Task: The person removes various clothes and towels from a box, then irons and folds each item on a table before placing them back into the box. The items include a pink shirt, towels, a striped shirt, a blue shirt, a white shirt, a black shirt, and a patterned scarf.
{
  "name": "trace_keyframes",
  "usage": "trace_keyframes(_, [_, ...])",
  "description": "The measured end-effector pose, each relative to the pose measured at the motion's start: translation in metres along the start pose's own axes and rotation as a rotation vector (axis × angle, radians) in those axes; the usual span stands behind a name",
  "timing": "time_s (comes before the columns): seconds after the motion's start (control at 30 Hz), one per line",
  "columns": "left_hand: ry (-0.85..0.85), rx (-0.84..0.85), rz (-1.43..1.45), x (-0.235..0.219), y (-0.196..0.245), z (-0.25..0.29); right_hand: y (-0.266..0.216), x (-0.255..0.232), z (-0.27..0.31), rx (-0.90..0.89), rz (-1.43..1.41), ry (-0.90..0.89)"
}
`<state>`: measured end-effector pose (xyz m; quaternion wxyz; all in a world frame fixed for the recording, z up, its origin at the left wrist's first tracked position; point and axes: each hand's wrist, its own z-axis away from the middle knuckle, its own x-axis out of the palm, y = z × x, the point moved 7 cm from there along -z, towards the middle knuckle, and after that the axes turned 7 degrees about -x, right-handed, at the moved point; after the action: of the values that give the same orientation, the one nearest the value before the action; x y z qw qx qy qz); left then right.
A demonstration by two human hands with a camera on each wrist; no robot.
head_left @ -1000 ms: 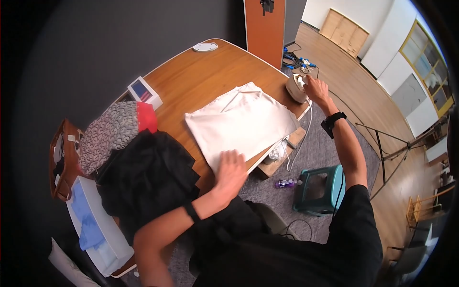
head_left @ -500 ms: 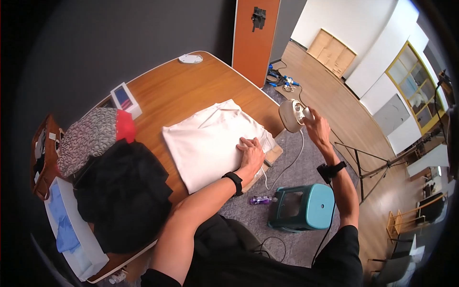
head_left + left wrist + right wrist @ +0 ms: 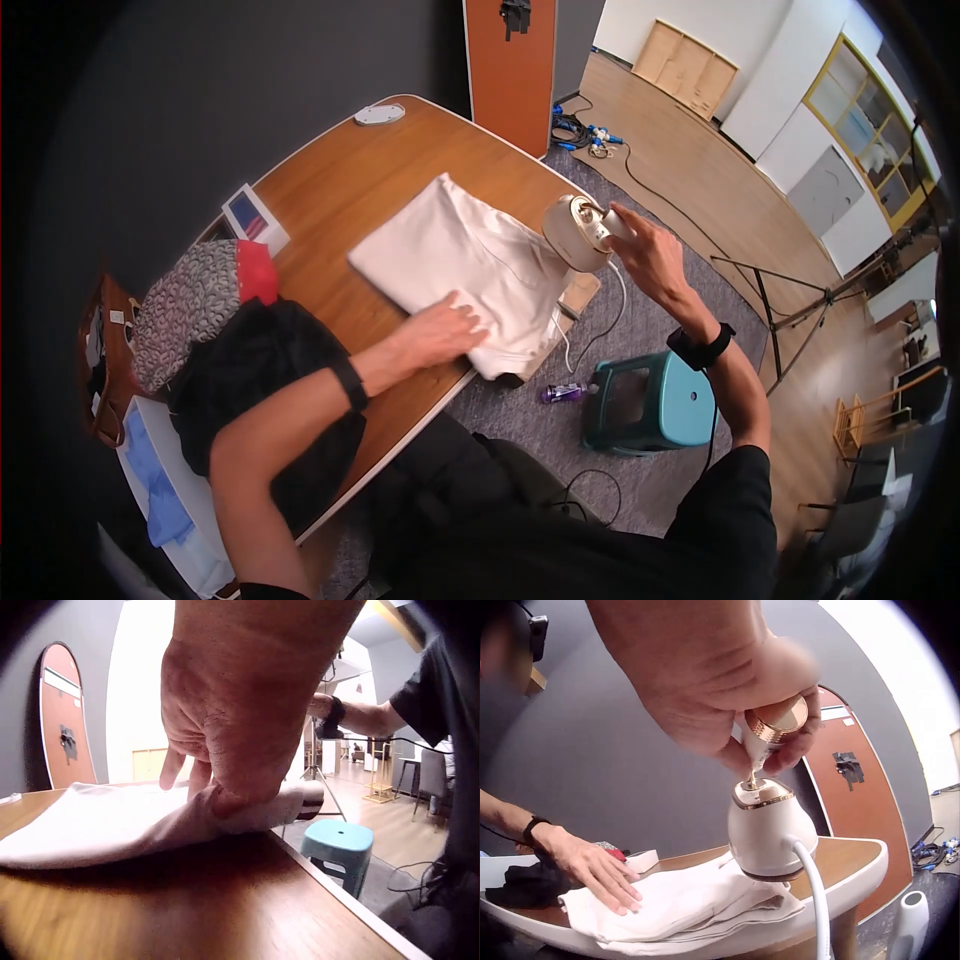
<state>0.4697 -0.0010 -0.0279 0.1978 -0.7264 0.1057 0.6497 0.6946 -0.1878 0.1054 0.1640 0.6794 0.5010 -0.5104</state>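
Note:
A folded white cloth (image 3: 440,250) lies on the wooden table, its near right corner over the edge. My left hand (image 3: 437,335) rests on its near part; in the right wrist view that hand (image 3: 596,870) lies flat with straight fingers. Downward-pointing fingers of the left hand (image 3: 229,727) touch the cloth (image 3: 112,825) in the left wrist view. My right hand (image 3: 655,262) grips the handle of a rounded white appliance with gold trim (image 3: 572,235), held up beside the cloth's right end. A white cord runs from the appliance body (image 3: 769,836).
Black cloth (image 3: 270,390), a patterned red-edged fabric (image 3: 195,305), a brown bag (image 3: 105,360) and a white box with blue items (image 3: 185,480) stand left. A small white box (image 3: 255,220) stands behind. A teal stool (image 3: 655,400) and bottle (image 3: 563,393) are on the floor.
My left hand has moved left across the cloth to its near edge. The cloth has turned and shifted right, over the table edge. The appliance, still in my right hand, has moved closer to the cloth.

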Motion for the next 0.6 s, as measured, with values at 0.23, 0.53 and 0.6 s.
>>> trace_keyframes(0.23, [-0.089,-0.317,0.045,-0.009,0.031,0.062,-0.058,0.01,0.018,-0.212,-0.01,-0.015])
trace_keyframes(0.53, [-0.02,-0.45,-0.035,-0.003,0.076,0.041,-0.119,0.064,0.029,-0.288,0.165,-0.397])
trace_keyframes(0.6, [0.128,-0.448,0.164,-0.008,0.068,0.045,-0.123,0.069,0.024,-0.278,0.165,-0.458])
